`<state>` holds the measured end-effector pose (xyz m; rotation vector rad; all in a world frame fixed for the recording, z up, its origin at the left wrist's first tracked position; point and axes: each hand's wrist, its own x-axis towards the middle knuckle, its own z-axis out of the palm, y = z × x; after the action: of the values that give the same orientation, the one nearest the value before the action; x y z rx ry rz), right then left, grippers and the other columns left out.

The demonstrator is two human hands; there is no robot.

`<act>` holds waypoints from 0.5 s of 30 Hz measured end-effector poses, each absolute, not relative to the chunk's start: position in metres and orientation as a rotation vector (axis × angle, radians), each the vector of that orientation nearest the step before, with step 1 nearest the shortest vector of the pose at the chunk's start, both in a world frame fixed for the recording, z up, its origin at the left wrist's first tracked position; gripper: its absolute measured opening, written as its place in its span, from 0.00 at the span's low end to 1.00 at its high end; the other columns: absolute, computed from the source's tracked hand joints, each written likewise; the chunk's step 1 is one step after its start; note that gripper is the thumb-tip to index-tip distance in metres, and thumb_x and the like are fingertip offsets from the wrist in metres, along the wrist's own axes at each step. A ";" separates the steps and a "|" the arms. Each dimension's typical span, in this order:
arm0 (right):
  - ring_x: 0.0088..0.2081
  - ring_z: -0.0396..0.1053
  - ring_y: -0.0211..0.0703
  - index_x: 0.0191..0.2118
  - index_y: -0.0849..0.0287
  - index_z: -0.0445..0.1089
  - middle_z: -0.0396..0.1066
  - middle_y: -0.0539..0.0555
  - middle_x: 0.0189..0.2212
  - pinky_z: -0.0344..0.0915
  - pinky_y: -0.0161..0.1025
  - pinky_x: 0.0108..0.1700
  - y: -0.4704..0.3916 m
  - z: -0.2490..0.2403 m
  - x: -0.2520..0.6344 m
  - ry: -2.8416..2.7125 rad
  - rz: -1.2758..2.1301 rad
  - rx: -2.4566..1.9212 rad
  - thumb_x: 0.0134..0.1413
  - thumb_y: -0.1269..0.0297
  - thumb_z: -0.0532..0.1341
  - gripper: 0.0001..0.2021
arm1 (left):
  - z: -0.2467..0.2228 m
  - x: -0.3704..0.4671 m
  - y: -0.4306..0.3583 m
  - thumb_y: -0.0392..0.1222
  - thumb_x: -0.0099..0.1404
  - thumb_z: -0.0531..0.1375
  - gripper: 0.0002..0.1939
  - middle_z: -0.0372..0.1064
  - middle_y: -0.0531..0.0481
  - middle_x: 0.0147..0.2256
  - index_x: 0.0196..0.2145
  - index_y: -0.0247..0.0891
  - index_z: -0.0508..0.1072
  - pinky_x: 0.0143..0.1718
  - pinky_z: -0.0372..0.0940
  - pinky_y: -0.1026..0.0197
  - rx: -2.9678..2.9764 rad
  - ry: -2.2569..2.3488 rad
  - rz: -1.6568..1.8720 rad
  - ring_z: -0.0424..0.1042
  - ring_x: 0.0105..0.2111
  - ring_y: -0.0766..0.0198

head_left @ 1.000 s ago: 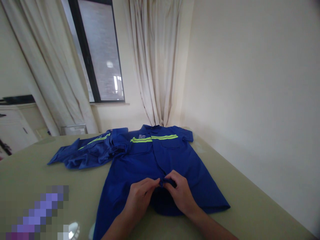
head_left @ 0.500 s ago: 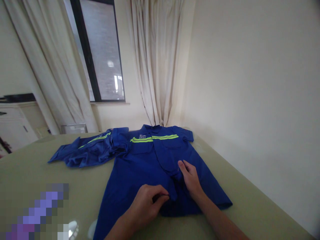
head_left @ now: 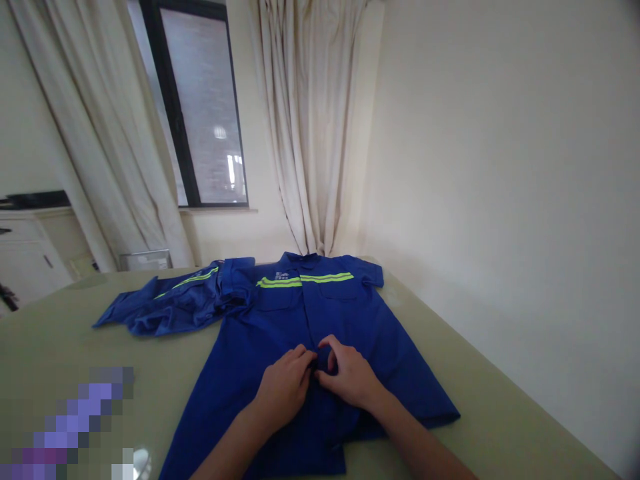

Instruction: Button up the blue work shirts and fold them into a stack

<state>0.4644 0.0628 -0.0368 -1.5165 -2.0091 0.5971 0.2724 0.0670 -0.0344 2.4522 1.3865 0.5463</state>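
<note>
A blue short-sleeved work shirt (head_left: pixel 273 327) with yellow-green striped bands across the chest lies front side up on the table, its collar at the far end. My left hand (head_left: pixel 286 383) is closed on the front edge of the shirt near the middle, fingertips pressed together on the cloth. Right beside it, my right hand (head_left: pixel 350 375) has its thumb and forefinger curved around the same edge, gripping the fabric. The fingertips of both hands nearly meet. Whether a button lies between them is too small to tell.
A second blue garment (head_left: pixel 175 303) with a matching stripe lies crumpled to the left of the shirt. The greenish table (head_left: pixel 500 427) meets a plain wall on the right. Curtains (head_left: pixel 310 133) and a window stand behind. A blurred purple patch covers the lower left.
My hands have come together at the shirt's front edge; the right moved left and down, the left slightly up and left. The two front panels now lie closer together over the lower middle.
</note>
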 end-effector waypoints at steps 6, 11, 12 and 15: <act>0.27 0.66 0.39 0.54 0.48 0.68 0.66 0.43 0.25 0.52 0.34 0.31 0.068 -0.042 0.465 -1.958 0.574 -1.497 0.47 0.74 0.58 0.27 | -0.040 0.283 0.088 0.37 0.72 0.49 0.19 0.76 0.50 0.43 0.48 0.48 0.77 0.46 0.67 0.59 2.404 1.402 0.555 0.76 0.45 0.58; 0.21 0.55 0.36 0.40 0.54 0.69 0.52 0.40 0.17 0.51 0.32 0.27 0.088 -0.051 0.485 -1.742 0.808 -1.341 0.46 0.76 0.52 0.16 | -0.044 0.282 0.081 0.40 0.71 0.52 0.18 0.72 0.50 0.48 0.55 0.50 0.73 0.44 0.66 0.63 2.470 1.264 0.635 0.75 0.44 0.61; 0.20 0.54 0.36 0.38 0.54 0.69 0.52 0.40 0.16 0.50 0.32 0.25 0.091 -0.051 0.490 -1.708 0.853 -1.337 0.46 0.75 0.52 0.15 | -0.043 0.282 0.080 0.40 0.70 0.53 0.17 0.72 0.50 0.49 0.52 0.49 0.75 0.44 0.66 0.63 2.481 1.232 0.642 0.75 0.45 0.61; 0.20 0.58 0.36 0.34 0.55 0.72 0.60 0.42 0.17 0.51 0.32 0.24 0.089 -0.045 0.497 -1.733 0.885 -1.337 0.51 0.72 0.54 0.10 | -0.037 0.284 0.080 0.45 0.72 0.52 0.14 0.73 0.52 0.48 0.43 0.48 0.78 0.42 0.65 0.62 2.382 1.247 0.663 0.75 0.45 0.62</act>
<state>0.4965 0.0888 -0.0445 -1.3372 -1.7331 0.8852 0.2836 0.0803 -0.0369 2.3822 1.2470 0.6632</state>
